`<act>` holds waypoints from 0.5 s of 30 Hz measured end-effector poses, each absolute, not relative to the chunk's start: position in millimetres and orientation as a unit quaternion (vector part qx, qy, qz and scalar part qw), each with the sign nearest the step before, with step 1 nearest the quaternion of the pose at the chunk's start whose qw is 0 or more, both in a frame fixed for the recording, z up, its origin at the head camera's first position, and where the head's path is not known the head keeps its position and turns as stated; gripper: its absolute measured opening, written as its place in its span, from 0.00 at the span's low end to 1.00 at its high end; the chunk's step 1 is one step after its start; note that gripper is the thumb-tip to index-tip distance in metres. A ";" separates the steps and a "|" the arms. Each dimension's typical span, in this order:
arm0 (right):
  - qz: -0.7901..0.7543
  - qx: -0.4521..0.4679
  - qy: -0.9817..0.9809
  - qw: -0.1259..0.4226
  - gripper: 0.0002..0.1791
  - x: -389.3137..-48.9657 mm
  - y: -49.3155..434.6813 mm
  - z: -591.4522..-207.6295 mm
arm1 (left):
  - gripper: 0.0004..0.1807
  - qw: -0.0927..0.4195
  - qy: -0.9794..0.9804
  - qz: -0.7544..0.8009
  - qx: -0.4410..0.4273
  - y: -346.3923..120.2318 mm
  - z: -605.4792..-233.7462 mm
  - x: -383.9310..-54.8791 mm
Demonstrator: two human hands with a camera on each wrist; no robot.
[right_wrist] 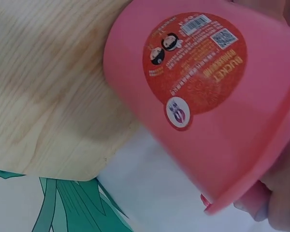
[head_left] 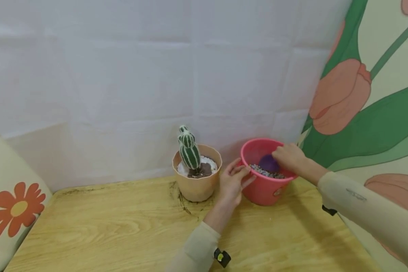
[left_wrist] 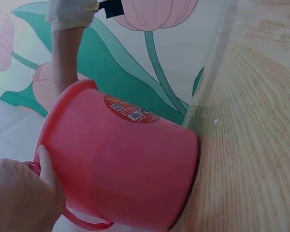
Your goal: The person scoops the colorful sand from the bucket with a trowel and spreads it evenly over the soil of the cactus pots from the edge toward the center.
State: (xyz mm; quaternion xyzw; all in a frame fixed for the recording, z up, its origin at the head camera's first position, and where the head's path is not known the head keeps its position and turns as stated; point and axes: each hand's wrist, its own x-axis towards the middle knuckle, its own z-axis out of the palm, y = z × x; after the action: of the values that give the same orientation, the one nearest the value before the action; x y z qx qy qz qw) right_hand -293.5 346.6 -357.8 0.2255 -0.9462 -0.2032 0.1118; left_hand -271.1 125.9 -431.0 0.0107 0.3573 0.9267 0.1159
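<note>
A pinkish-red plastic bucket [head_left: 266, 192] stands on the table with small multicoloured pebbles [head_left: 263, 172] inside. My left hand [head_left: 232, 181] grips its near-left rim, the thumb lying on the outer wall in the left wrist view. Reaching over the right side of the rim, my right hand [head_left: 289, 156] holds a rounded purple scoop [head_left: 269, 163] down among the pebbles. The scoop's handle is hidden by the fingers. To the left stands a peach-coloured pot [head_left: 197, 189], holding a green cactus [head_left: 189, 153] with white stripes, brown soil and white granules around its base.
Dark soil crumbs [head_left: 183, 204] lie on the wooden table [head_left: 105, 223] beside the pot. A white sheet [head_left: 122, 75] hangs behind. A wall with painted tulips [head_left: 343, 98] rises close to the bucket's right. A small white bit [left_wrist: 216, 122] lies near the bucket.
</note>
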 end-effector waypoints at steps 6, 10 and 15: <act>-0.174 0.226 -0.954 0.091 0.19 -302.1 335.2 -361.3 | 0.27 0.110 0.359 0.927 0.015 111.8 -427.6 -274.1; -0.152 0.247 -0.952 0.101 0.17 -311.8 325.8 -361.2 | 0.27 0.090 0.354 0.931 0.018 102.0 -423.2 -279.3; -0.136 0.253 -0.953 0.097 0.17 -320.6 318.2 -361.8 | 0.28 0.087 0.357 0.930 0.012 96.4 -424.0 -285.1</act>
State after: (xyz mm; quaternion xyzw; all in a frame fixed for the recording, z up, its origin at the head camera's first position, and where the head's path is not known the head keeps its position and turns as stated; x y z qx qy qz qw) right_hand -320.6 318.2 -361.8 0.2532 -0.9529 -0.1362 0.0965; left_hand -285.1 96.4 -424.0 0.0119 0.3569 0.9300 0.0868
